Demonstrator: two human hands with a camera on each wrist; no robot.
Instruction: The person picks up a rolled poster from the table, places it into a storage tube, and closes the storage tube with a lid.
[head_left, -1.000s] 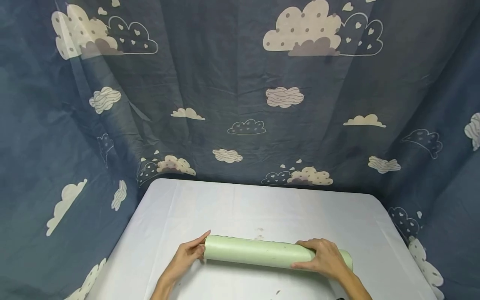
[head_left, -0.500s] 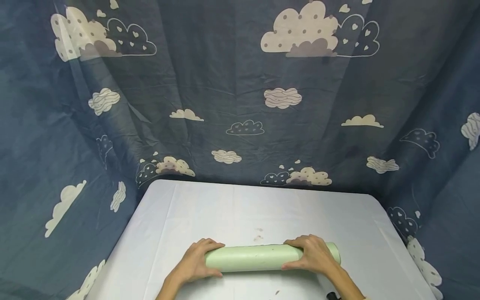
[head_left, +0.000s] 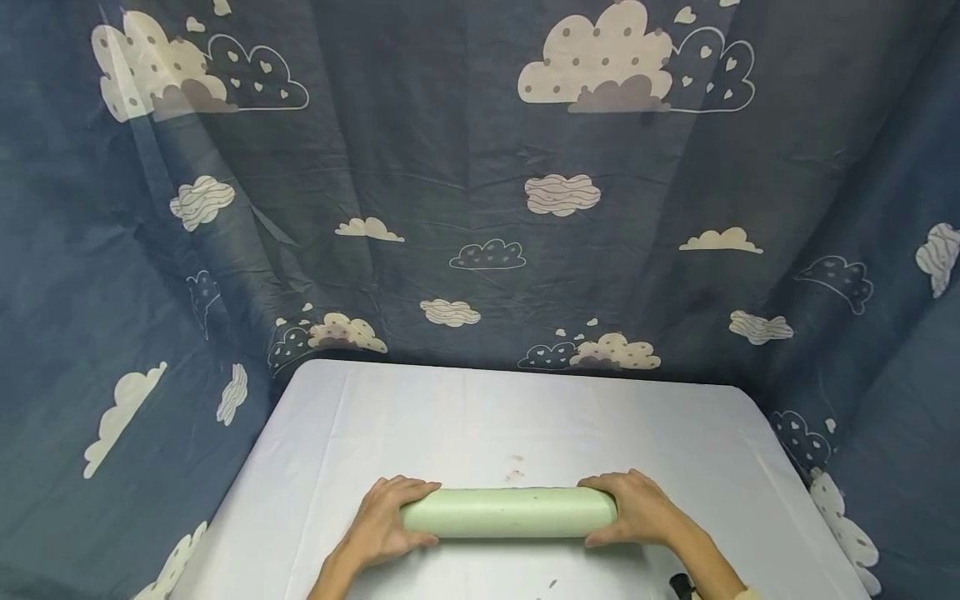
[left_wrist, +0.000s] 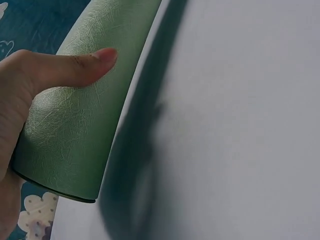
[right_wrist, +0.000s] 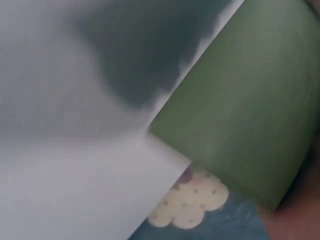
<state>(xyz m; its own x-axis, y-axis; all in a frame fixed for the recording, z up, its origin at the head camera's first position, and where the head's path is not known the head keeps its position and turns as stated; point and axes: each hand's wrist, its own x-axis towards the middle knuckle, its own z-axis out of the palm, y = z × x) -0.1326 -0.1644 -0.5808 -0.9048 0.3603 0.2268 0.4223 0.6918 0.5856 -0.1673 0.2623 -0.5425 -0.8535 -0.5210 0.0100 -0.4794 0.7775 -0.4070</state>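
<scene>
A pale green rolled-up mat lies crosswise near the front of the table, its long axis running left to right. My left hand grips its left end, fingers over the far side and thumb on the near side. In the left wrist view the thumb presses on the creased, leather-like surface of the roll, whose end edge is dark. My right hand holds the right end the same way. In the right wrist view the roll's end shows blurred, with only a bit of the hand at the edge.
A white-covered table has rounded far corners, faint brownish marks and a small dark speck. Dark blue curtains with cloud prints hang behind and on both sides. A small black object shows beside the right wrist.
My left hand has gone from touching the roll's left end to gripping round it. The roll has levelled out, and my right hand has slid outward to its right end.
</scene>
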